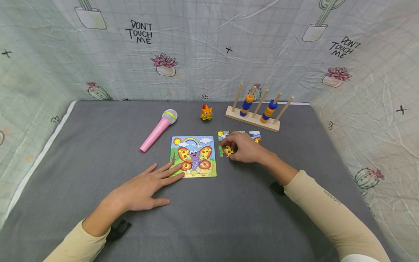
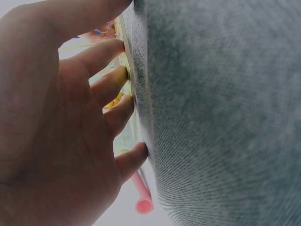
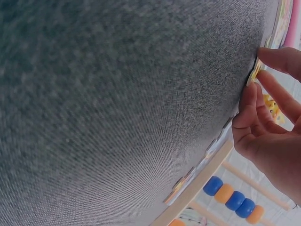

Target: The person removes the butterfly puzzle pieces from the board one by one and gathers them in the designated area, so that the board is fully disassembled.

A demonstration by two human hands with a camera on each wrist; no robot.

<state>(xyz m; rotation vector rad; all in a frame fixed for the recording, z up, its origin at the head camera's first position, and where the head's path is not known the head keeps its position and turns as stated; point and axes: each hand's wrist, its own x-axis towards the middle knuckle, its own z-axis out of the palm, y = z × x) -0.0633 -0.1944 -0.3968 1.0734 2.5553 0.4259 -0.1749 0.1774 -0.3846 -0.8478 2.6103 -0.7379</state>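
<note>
On one board (image 1: 195, 157), one hand (image 1: 144, 189).

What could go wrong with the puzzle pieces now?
The right hand pinches a puzzle piece close to other pieces, so it might bump them askew. The pinched piece looks thin, so it might slip. The left hand touches the butterfly board, so a push might slide it.

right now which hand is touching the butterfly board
The left hand: its spread fingers reach the lower-left part of the butterfly board, while the right hand pinches a loose puzzle piece beside it.
</note>
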